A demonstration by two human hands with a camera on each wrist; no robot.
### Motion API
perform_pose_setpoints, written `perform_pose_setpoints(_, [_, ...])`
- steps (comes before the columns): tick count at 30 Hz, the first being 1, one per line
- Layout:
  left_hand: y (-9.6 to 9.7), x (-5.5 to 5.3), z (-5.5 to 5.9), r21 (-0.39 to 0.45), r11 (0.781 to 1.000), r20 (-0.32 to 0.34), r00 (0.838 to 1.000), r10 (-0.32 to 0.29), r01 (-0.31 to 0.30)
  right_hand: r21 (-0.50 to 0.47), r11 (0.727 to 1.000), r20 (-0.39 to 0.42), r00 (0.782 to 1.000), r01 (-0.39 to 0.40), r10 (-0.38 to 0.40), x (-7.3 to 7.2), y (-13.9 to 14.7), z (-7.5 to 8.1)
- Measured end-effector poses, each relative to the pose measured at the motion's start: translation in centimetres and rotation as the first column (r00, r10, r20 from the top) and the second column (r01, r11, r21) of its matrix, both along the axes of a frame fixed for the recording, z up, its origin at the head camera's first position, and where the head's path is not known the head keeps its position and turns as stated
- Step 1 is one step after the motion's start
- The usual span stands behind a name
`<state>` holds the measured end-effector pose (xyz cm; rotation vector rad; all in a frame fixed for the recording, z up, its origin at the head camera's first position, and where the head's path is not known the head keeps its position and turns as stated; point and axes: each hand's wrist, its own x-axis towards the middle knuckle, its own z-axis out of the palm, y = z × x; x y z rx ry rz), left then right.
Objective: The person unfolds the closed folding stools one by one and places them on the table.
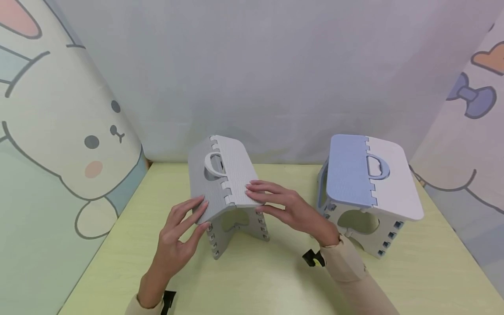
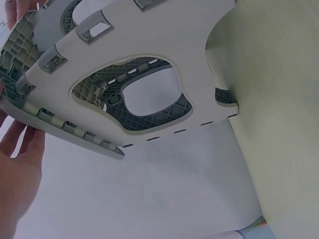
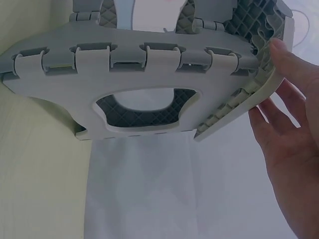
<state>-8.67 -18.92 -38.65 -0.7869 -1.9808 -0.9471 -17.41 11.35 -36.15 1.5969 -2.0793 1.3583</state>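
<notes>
A grey and white plastic folding stool [image 1: 240, 168] stands partly folded, its seat peaked along the middle hinge and its loop handle [image 1: 212, 164] raised. My left hand [image 1: 175, 240] holds the near edge of the grey seat half, fingers on top and thumb at the front rim. On the white half, my right hand [image 1: 293, 210] grips the near corner, its thumb [image 3: 286, 59] at the rim and its fingers on the outer face. The stool's leg panel [image 2: 199, 74] shows a large cut-out in the left wrist view. Part of the left thumb is out of that view.
To the right stands a second folding stool [image 1: 348, 175], blue and white, its seat nearly flat. Both stools are on a pale yellow-green table [image 1: 252, 284]. Behind is a plain light curtain [image 1: 252, 78], with cartoon-printed panels on both sides.
</notes>
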Motion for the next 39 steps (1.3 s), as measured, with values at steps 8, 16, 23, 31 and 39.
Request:
perform_pose_setpoints(8, [-0.23, 0.01, 0.06, -0.016, 1.000, 0.013, 1.000, 0.008, -0.008, 0.012, 1.000, -0.015, 1.000, 0.002, -0.001, 0.04, -0.03, 0.17])
perform_pose_setpoints(16, [-0.41, 0.07, 0.13, -0.027, 1.000, 0.030, 0.999, 0.012, -0.011, 0.026, 1.000, -0.025, 1.000, 0.007, -0.006, -0.14, -0.05, 0.19])
perform_pose_setpoints(23, [-0.51, 0.10, 0.26, -0.028, 1.000, 0.048, 0.999, 0.002, 0.000, 0.032, 0.999, -0.021, 1.000, 0.007, -0.006, -0.23, -0.06, 0.14])
perform_pose_setpoints(31, [-0.53, 0.08, 0.30, -0.037, 0.999, 0.054, 0.998, 0.012, -0.010, 0.029, 1.000, -0.035, 0.999, 0.006, -0.005, -0.27, -0.14, 0.26])
perform_pose_setpoints(39, [-0.47, 0.08, 0.39, -0.039, 0.999, 0.058, 0.998, 0.024, -0.021, 0.041, 0.999, -0.026, 1.000, 0.004, -0.003, -0.28, -0.09, 0.36])
